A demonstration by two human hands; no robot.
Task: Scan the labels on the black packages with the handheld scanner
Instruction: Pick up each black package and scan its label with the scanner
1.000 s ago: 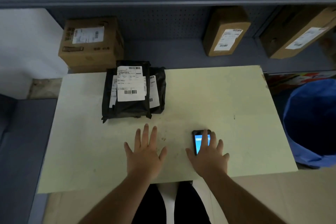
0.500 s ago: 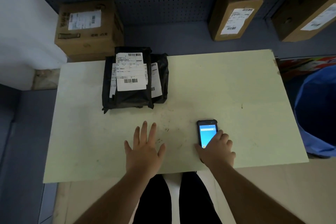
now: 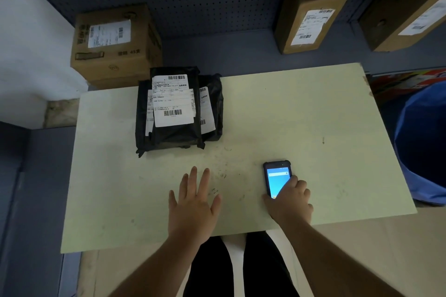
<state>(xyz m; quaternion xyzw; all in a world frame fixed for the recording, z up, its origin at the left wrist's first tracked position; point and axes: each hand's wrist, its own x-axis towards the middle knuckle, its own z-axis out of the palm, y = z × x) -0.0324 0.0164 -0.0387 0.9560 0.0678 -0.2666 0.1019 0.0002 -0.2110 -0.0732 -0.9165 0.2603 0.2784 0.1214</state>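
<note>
A stack of black packages with white barcode labels lies at the back left of the pale table. The top package's label faces up. A handheld scanner with a lit blue screen lies on the table near the front right. My right hand curls around the scanner's lower end, thumb on its left side and fingers on its right. My left hand rests flat on the table, fingers spread, in front of the packages and apart from them.
A cardboard box stands behind the table at the left. Two more labelled cardboard boxes sit on the grey shelf behind. A blue bin stands to the right of the table.
My right hand went from lying flat over the scanner to curling around its lower end. The camera has tipped down a little. The left hand stays flat.
</note>
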